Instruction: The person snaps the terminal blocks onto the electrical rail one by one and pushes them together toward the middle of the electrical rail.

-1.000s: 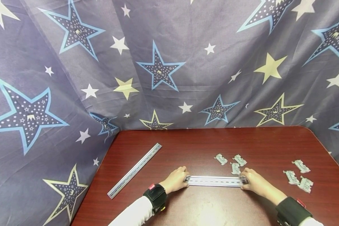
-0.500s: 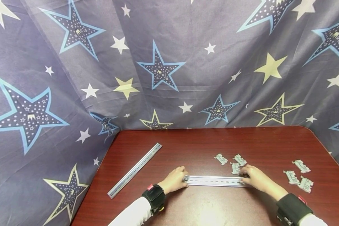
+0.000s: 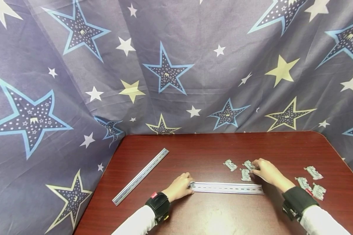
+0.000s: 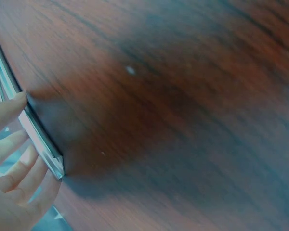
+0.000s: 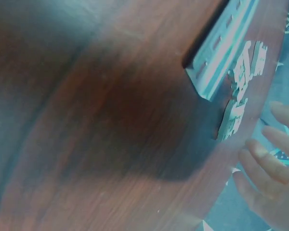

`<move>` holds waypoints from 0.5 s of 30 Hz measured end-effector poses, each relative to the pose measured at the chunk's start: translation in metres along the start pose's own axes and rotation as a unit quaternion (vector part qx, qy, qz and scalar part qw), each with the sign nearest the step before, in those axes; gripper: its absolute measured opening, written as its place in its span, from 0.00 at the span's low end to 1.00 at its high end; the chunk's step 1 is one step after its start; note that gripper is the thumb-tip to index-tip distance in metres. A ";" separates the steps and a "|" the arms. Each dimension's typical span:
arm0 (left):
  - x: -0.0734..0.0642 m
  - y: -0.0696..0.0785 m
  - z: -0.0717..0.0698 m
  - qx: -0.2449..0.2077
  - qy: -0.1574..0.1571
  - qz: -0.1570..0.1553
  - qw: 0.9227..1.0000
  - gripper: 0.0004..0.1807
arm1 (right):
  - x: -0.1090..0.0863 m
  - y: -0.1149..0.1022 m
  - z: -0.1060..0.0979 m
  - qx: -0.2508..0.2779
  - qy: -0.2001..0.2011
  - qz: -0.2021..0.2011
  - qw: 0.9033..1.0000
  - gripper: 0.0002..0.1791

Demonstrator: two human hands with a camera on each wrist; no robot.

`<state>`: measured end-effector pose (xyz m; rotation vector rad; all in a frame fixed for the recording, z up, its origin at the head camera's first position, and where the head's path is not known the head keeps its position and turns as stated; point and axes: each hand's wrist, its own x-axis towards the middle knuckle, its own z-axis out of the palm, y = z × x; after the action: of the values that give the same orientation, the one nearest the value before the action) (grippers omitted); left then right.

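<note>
A slotted metal DIN rail (image 3: 227, 187) lies across the table in front of the person. The left hand (image 3: 180, 187) grips its left end; in the left wrist view, thumb and fingers (image 4: 19, 166) hold opposite edges of the rail. Free of the rail, the right hand (image 3: 267, 171) is beside three grey terminal blocks. One block (image 3: 248, 165) is right by its fingertips, one (image 3: 245, 175) lies just nearer, and another (image 3: 230, 165) is farther left. In the right wrist view the fingers (image 5: 265, 159) are spread and loosely bent, apart from the nearest block (image 5: 232, 119).
A second DIN rail (image 3: 140, 176) lies diagonally on the left of the reddish-brown table (image 3: 194, 153). Three more terminal blocks (image 3: 313, 173) are grouped at the right, partly behind the right wristband (image 3: 300, 200). A star-patterned cloth (image 3: 182, 107) hangs behind and along the sides.
The right hand has let go of the rail's right end and moved away from the person to the terminal blocks. The left hand and its rail end have shifted slightly left.
</note>
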<state>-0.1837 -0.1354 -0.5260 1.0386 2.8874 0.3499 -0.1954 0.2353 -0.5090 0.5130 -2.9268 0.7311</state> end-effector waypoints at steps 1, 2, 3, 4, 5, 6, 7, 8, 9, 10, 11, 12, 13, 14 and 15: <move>0.000 0.000 0.000 0.001 0.000 0.000 1.000 0.16 | 0.002 0.001 -0.001 0.001 -0.002 0.006 1.000 0.12; 0.000 -0.001 0.000 0.001 0.001 0.000 1.000 0.16 | 0.004 0.001 -0.002 0.004 -0.003 0.013 1.000 0.12; -0.001 -0.001 0.000 0.002 0.002 0.000 1.000 0.16 | 0.006 0.002 -0.003 0.009 -0.005 0.020 1.000 0.12; -0.001 -0.001 0.000 0.001 0.003 0.000 1.000 0.16 | 0.008 0.002 -0.003 0.012 -0.008 0.026 1.000 0.11; -0.001 -0.002 0.000 0.001 0.004 0.001 1.000 0.16 | 0.010 0.002 -0.004 0.016 -0.009 0.033 0.999 0.11; -0.001 -0.002 0.000 0.000 0.004 0.000 1.000 0.16 | 0.012 0.002 -0.004 0.017 -0.012 0.039 0.999 0.11; -0.002 -0.002 0.000 -0.001 0.005 0.000 1.000 0.15 | 0.013 0.003 -0.004 0.019 -0.013 0.044 0.999 0.11; -0.002 -0.002 0.000 -0.002 0.005 0.000 1.000 0.15 | 0.015 0.003 -0.004 0.019 -0.015 0.048 0.999 0.11; -0.002 -0.002 0.000 -0.002 0.005 0.000 1.000 0.15 | 0.016 0.004 -0.004 0.018 -0.016 0.051 0.998 0.12; -0.002 -0.003 0.000 -0.003 0.006 0.001 1.000 0.15 | 0.018 0.004 -0.003 0.017 -0.016 0.053 0.998 0.12; -0.002 -0.003 0.000 -0.002 0.006 0.002 1.000 0.15 | 0.019 0.005 -0.003 0.017 -0.016 0.054 0.998 0.12; -0.002 -0.003 -0.001 -0.001 0.007 0.002 1.000 0.15 | 0.020 0.005 -0.002 0.017 -0.015 0.055 0.998 0.12; -0.002 -0.003 0.000 0.000 0.007 0.003 1.000 0.15 | 0.021 0.006 -0.001 0.019 -0.015 0.055 0.998 0.12; -0.002 -0.003 -0.001 0.001 0.008 0.004 1.000 0.15 | 0.023 0.007 0.000 0.020 -0.015 0.055 0.998 0.13; -0.002 -0.003 -0.001 0.002 0.009 0.004 1.000 0.15 | 0.024 0.008 0.000 0.022 -0.013 0.055 0.998 0.13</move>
<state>-0.1841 -0.1396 -0.5263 1.0531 2.9014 0.3544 -0.2203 0.2342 -0.5089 0.3691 -2.9897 0.8093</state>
